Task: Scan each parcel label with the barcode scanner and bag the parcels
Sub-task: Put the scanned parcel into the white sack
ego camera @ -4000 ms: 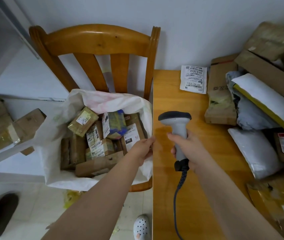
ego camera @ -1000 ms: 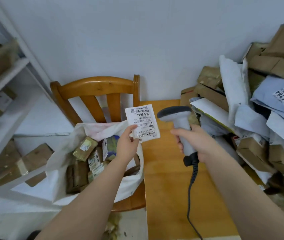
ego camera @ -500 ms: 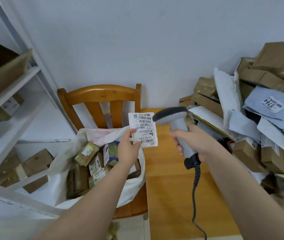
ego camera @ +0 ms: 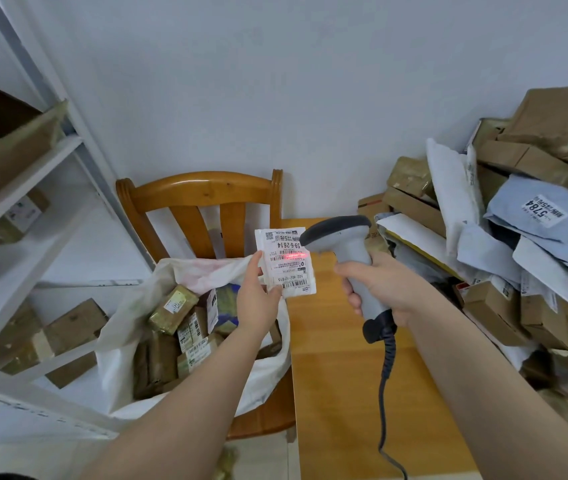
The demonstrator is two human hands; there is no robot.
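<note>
Crosswise, a red line (ego camera: 293, 257) lights the flat white parcel (ego camera: 288, 273) the left hand (ego camera: 258, 303) pinches; right hand (ego camera: 381, 285) grips the scanner (ego camera: 339, 233).

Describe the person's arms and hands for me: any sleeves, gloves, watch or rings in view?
Nothing worn shows. The left forearm and right forearm are bare down to the frame's bottom edge, with no sleeve or cuff in view. The left hand and right hand are ungloved, with no ring, watch or wristband on the sides facing the camera.
</note>
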